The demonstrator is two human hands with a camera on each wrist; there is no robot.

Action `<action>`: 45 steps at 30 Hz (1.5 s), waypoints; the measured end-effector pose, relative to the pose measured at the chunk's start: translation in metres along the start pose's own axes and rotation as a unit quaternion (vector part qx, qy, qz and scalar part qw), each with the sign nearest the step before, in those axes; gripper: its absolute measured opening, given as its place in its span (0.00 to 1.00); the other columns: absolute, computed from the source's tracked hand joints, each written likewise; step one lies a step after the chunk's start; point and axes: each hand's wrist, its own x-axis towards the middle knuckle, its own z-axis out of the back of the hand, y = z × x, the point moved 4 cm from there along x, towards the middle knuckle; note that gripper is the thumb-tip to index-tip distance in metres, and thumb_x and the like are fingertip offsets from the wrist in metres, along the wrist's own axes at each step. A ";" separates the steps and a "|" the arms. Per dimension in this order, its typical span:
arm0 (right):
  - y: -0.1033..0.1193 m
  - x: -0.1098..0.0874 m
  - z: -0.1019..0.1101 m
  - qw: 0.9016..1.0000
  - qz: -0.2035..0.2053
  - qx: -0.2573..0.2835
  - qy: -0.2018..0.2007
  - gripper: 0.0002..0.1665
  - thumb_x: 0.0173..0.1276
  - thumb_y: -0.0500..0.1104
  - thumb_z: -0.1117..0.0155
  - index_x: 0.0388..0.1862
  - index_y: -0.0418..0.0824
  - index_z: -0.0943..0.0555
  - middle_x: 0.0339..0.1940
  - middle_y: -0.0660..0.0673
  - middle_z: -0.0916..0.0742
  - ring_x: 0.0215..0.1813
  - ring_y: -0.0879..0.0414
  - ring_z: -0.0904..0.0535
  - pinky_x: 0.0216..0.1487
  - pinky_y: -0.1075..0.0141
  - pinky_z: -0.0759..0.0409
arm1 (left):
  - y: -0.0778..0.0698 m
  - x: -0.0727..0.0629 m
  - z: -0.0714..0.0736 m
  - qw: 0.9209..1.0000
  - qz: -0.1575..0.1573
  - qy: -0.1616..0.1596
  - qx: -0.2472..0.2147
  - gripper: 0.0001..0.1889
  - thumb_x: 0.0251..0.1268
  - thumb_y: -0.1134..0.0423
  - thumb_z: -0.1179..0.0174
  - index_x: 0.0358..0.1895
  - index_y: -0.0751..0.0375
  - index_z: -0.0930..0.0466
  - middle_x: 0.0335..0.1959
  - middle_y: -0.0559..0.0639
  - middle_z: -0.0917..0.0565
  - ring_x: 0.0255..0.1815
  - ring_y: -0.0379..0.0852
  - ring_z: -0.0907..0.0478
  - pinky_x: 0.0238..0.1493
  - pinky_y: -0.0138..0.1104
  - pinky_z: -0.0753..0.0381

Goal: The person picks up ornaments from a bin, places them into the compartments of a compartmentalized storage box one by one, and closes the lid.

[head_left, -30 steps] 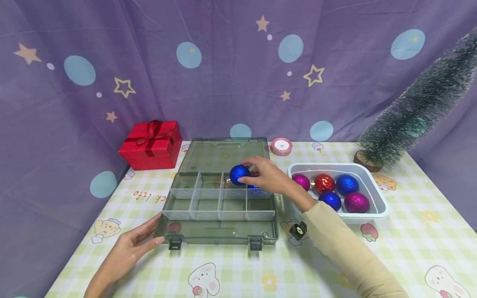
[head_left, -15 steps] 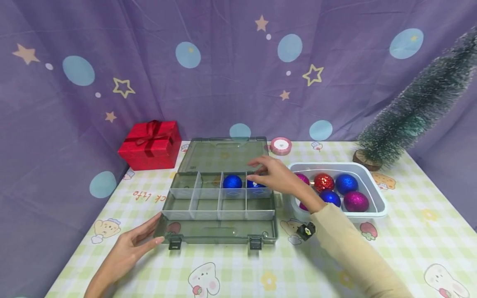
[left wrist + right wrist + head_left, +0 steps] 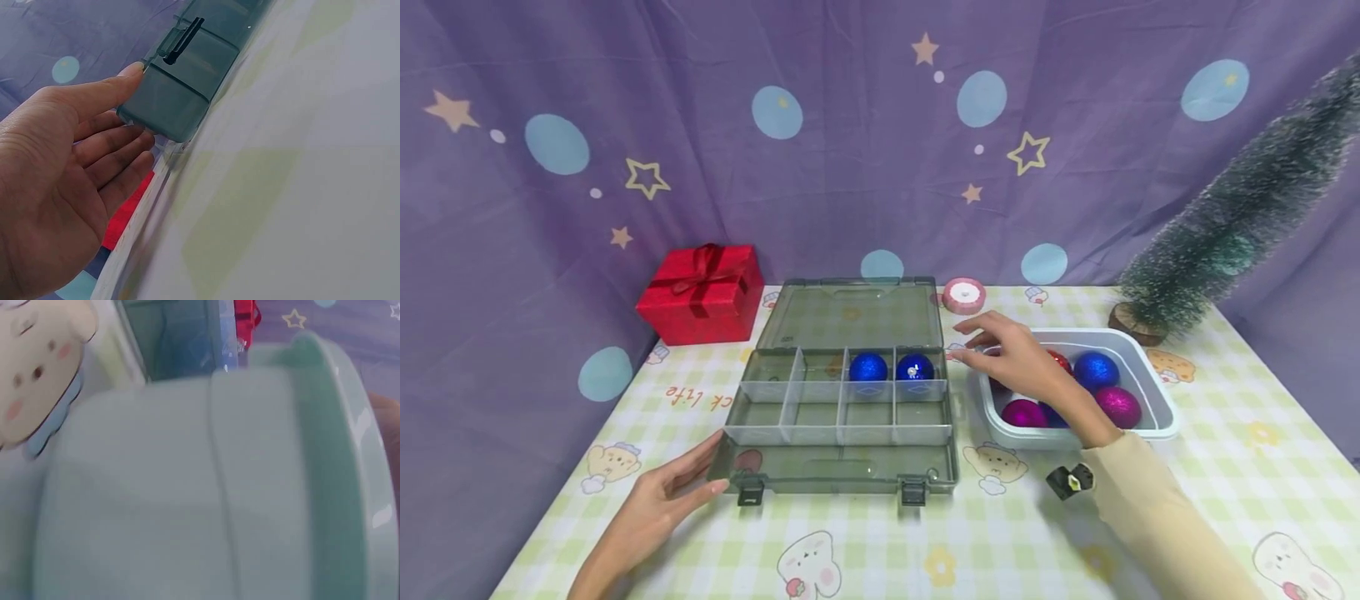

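A smoky clear compartment box (image 3: 838,458) lies with its lid laid back. Two blue glitter Christmas baubles (image 3: 868,367) sit in separate back compartments at its right. My left hand (image 3: 651,504) holds the box's front left corner; in the left wrist view, the thumb (image 3: 109,94) is at one edge and the fingers are beside the corner. My right hand (image 3: 1022,358) hovers holding nothing over the left end of a white plastic tub (image 3: 1157,408). Blue, magenta and red baubles (image 3: 1117,407) lie in the tub, some hidden by the hand. The tub's wall fills the right wrist view.
A red gift box (image 3: 703,296) stands at the back left. Behind the compartment box lies a pink ribbon roll (image 3: 964,296). A small frosted Christmas tree (image 3: 1217,242) on a wooden base stands at the back right. A purple curtain (image 3: 865,167) hangs behind the table.
My right hand has let go of a blue bauble in the third back compartment and moved right, over the tub. The left hand has stayed at the box corner.
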 end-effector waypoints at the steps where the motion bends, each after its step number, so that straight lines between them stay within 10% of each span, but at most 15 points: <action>1: -0.002 -0.003 0.002 1.000 0.000 -0.001 -0.005 0.20 0.71 0.40 0.27 0.58 0.34 0.16 0.56 0.37 0.15 0.51 0.44 0.13 0.54 0.49 0.12 | 0.000 0.000 0.000 1.000 0.000 -0.001 0.000 0.35 0.74 0.55 0.34 0.78 0.64 0.34 0.76 0.58 0.32 0.64 0.20 0.34 0.60 0.18 0.27; 19: -0.041 -0.038 0.035 0.996 -0.045 -0.074 -0.022 0.22 0.71 0.43 0.26 0.59 0.33 0.17 0.53 0.36 0.14 0.50 0.43 0.14 0.54 0.45 0.14 | 0.001 -0.002 0.000 1.000 0.005 -0.002 -0.006 0.35 0.74 0.55 0.34 0.78 0.63 0.34 0.76 0.58 0.32 0.64 0.20 0.34 0.60 0.18 0.26; 45: -0.049 -0.037 0.025 0.980 -0.013 -0.195 0.041 0.24 0.66 0.44 0.23 0.57 0.34 0.16 0.50 0.38 0.13 0.50 0.43 0.17 0.53 0.44 0.18 | 0.001 0.000 -0.001 1.000 -0.013 -0.004 -0.007 0.34 0.74 0.58 0.34 0.78 0.65 0.34 0.76 0.60 0.32 0.64 0.21 0.34 0.61 0.19 0.26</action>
